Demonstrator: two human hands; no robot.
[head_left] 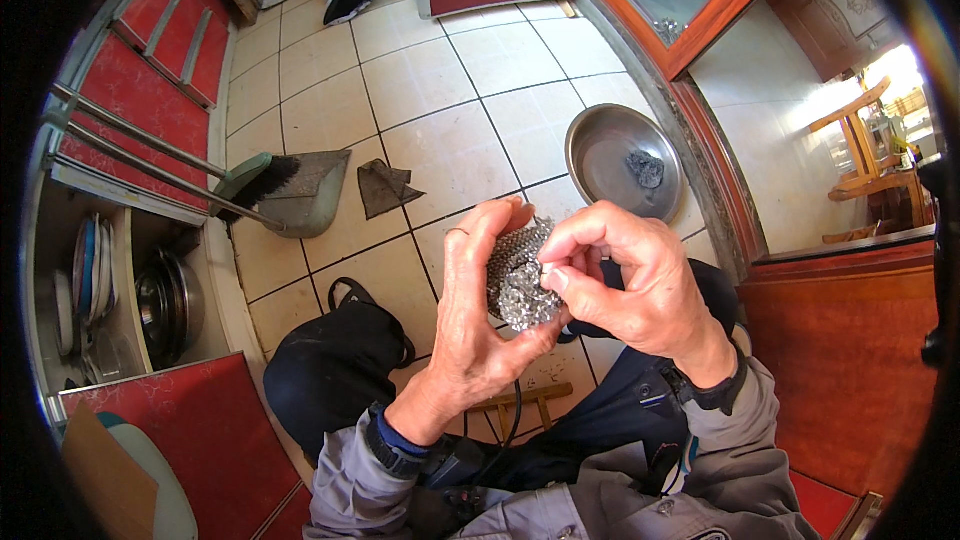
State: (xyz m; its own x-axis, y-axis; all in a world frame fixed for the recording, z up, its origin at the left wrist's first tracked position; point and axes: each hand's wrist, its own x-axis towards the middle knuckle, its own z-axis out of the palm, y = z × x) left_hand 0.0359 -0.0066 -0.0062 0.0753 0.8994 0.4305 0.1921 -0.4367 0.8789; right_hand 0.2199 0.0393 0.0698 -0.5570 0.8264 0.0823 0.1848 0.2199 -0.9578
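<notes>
In front of my lap I hold a crumpled silvery bundle, which looks like a metal scouring pad (527, 285). Its upper left part shows a beaded, mesh-like texture and its lower part glints. My left hand (478, 300) cups it from the left, with the fingers over the top and the thumb along the lower edge. From the right, my right hand (635, 285) pinches at its side with thumb and forefinger. What lies between those fingertips is too small to make out. Beyond my right hand, a dark grey wad (645, 169) lies inside a round metal basin (595, 155) on the floor.
A dustpan (320, 202) and a green-headed broom (243, 180) stand by the red cabinets on the left. A dark rag (386, 189) lies on the tiles. Plates (92, 265) and bowls fill the open shelf. A wooden doorway (705, 155) borders the right.
</notes>
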